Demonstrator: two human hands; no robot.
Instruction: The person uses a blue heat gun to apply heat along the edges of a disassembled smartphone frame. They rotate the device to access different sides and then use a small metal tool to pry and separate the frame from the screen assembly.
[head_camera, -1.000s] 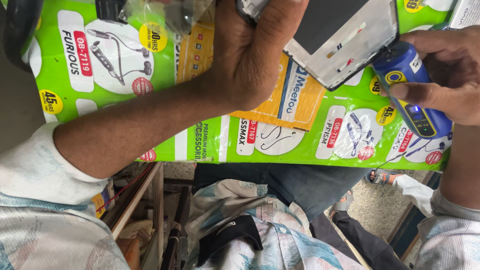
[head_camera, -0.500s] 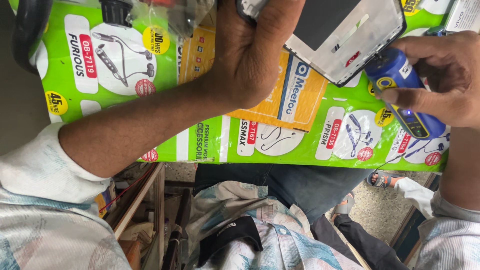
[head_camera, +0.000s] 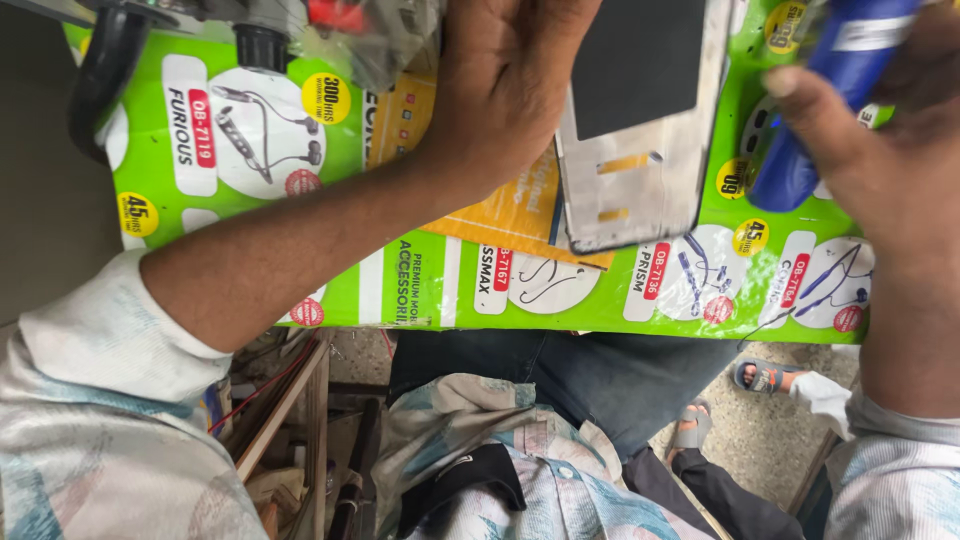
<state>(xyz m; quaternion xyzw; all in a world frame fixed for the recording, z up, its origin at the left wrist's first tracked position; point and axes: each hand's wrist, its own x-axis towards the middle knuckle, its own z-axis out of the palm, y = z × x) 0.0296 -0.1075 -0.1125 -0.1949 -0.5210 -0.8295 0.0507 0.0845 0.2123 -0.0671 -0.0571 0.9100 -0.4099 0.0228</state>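
My left hand (head_camera: 510, 90) reaches to the top middle and grips the left edge of a flat phone display panel (head_camera: 640, 150), which has a dark screen area and a silver-grey lower part with small yellow strips. The panel stands over the table with its lower end down. My right hand (head_camera: 880, 170) is at the upper right, wrapped around a blue cylindrical tool (head_camera: 830, 90) with a light label. The tool's rounded end points down beside the panel's right edge. The fingertips of both hands are cut off by the top of the view.
A bright green printed sheet (head_camera: 400, 270) showing earphones covers the table. An orange packet (head_camera: 510, 215) lies under the panel. A black curved handle (head_camera: 100, 80) and clear plastic wrap (head_camera: 370, 40) sit at the top left. Below are a wooden shelf (head_camera: 290, 400) and a sandalled foot (head_camera: 765, 377).
The panel has turned from slanted to nearly upright and sits more central. My right hand has lifted the blue tool up toward the top right corner.
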